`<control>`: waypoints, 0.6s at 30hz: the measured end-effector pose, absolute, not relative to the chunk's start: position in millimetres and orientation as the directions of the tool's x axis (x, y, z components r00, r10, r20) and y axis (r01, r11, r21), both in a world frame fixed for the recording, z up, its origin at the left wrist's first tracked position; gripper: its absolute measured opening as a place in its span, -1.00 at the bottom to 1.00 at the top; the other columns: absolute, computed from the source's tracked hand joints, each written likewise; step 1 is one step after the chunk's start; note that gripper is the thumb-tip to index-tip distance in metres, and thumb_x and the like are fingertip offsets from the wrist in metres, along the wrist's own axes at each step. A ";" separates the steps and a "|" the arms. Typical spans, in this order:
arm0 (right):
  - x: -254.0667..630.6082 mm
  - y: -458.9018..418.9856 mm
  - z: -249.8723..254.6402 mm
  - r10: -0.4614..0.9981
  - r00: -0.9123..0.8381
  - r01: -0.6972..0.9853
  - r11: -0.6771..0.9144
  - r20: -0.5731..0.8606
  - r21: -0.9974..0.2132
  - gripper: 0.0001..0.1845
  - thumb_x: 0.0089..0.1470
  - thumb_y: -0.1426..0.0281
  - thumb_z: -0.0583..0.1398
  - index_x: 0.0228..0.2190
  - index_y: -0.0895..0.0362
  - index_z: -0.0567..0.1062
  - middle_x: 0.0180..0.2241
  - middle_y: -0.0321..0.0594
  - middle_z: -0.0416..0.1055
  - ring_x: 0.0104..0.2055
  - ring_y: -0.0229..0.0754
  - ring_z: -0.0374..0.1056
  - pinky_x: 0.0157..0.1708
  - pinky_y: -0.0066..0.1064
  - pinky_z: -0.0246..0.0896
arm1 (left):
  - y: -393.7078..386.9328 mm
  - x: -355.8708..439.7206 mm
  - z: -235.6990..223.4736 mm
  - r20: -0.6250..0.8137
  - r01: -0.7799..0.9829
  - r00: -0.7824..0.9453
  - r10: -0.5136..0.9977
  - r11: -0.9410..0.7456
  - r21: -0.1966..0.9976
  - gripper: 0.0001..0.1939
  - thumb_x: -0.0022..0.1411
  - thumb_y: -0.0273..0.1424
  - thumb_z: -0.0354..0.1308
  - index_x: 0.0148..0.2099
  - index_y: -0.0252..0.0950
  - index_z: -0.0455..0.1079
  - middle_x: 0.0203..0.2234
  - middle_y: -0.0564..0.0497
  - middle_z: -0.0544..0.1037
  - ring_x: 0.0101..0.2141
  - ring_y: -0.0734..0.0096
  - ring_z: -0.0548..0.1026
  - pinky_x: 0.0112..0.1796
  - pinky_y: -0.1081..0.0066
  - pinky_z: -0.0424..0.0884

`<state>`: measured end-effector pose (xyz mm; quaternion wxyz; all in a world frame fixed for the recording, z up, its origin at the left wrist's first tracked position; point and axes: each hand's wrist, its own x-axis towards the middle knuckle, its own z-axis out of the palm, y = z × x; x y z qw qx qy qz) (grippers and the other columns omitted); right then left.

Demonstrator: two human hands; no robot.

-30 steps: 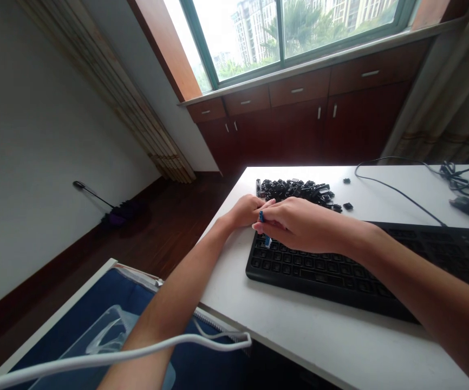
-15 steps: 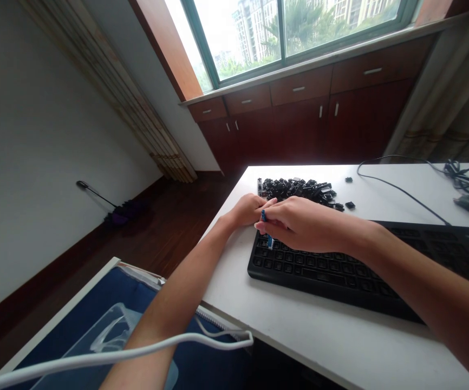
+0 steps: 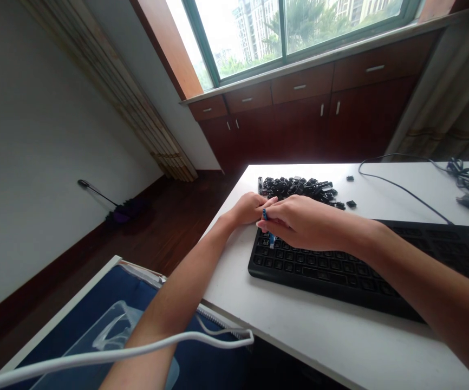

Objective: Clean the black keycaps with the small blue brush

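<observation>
Many keycaps (image 3: 299,188) are off, beyond our left hand (image 3: 247,209), its grip hidden. Our right hand (image 3: 293,219) pinches a blue tool (image 3: 272,239) over the bare-looking keyboard (image 3: 324,262).

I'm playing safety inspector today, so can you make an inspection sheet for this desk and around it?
Surface: white table
Job's things: black keyboard; blue tool, tip over its left end; heap of small black pieces behind the hands
Clutter: two loose pieces right of the heap
Hands: right hand grips the blue tool; left hand partly hidden, hold unclear
Cables: black cable, tangled at right
Surroundings: window, brown cabinets, curtains
</observation>
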<state>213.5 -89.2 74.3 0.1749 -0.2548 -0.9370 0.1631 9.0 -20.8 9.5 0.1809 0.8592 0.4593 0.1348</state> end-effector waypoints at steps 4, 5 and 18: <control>212.9 -89.5 71.7 0.519 -0.815 0.400 0.825 0.256 -0.399 -0.60 0.29 0.22 -0.02 -0.50 0.15 0.36 -0.51 -0.24 0.32 -0.51 -0.31 0.12 -0.42 -0.39 -0.04 | -21.8 9.9 9.5 0.061 0.740 0.533 0.844 -0.500 0.450 -0.51 0.26 -0.21 -0.08 -0.63 -0.37 0.28 -0.74 0.10 0.22 -0.59 0.58 0.13 -0.49 0.45 0.05; 212.5 -89.7 71.2 0.517 -0.817 0.395 0.825 0.258 -0.404 -0.60 0.29 0.23 -0.03 -0.51 0.15 0.35 -0.51 -0.25 0.31 -0.51 -0.31 0.12 -0.41 -0.39 -0.04 | -21.9 9.9 9.5 0.054 0.737 0.539 0.841 -0.501 0.454 -0.50 0.27 -0.21 -0.08 -0.62 -0.38 0.30 -0.74 0.10 0.23 -0.59 0.58 0.13 -0.49 0.45 0.05; 211.2 -91.7 69.2 0.511 -0.820 0.383 0.824 0.258 -0.418 -0.61 0.28 0.24 -0.02 -0.53 0.15 0.33 -0.54 -0.28 0.27 -0.51 -0.33 0.07 -0.39 -0.39 -0.03 | -15.6 7.1 2.1 0.058 0.756 0.540 0.840 -0.514 0.405 -0.41 0.33 -0.10 -0.15 -0.64 -0.37 0.19 -0.73 0.11 0.16 -0.59 0.61 0.06 -0.49 0.44 0.01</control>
